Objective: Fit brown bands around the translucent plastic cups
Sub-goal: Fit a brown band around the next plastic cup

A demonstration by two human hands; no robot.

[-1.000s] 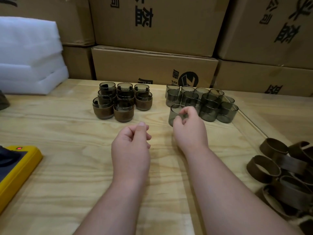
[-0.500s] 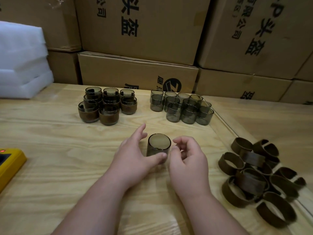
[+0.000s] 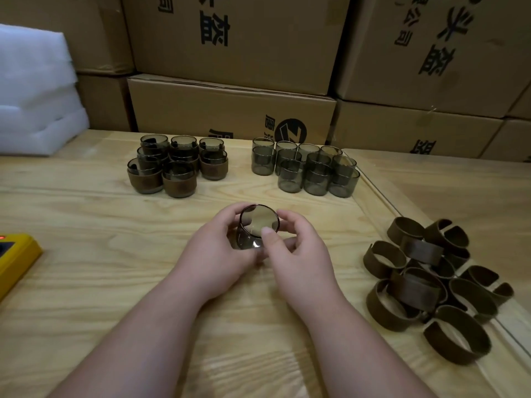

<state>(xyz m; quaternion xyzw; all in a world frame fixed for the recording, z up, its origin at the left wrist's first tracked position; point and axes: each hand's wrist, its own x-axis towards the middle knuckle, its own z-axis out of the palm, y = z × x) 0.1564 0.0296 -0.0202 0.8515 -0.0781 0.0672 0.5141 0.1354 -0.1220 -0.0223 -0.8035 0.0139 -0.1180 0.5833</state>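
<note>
Both hands hold one bare cup (image 3: 257, 226) above the table (image 3: 86, 254), tilted with its mouth toward the camera. The left grip (image 3: 214, 251) curls around its left side; the right grip (image 3: 298, 248) curls around its right, thumb on the rim. Loose bands (image 3: 425, 282) lie heaped to the right.
</note>
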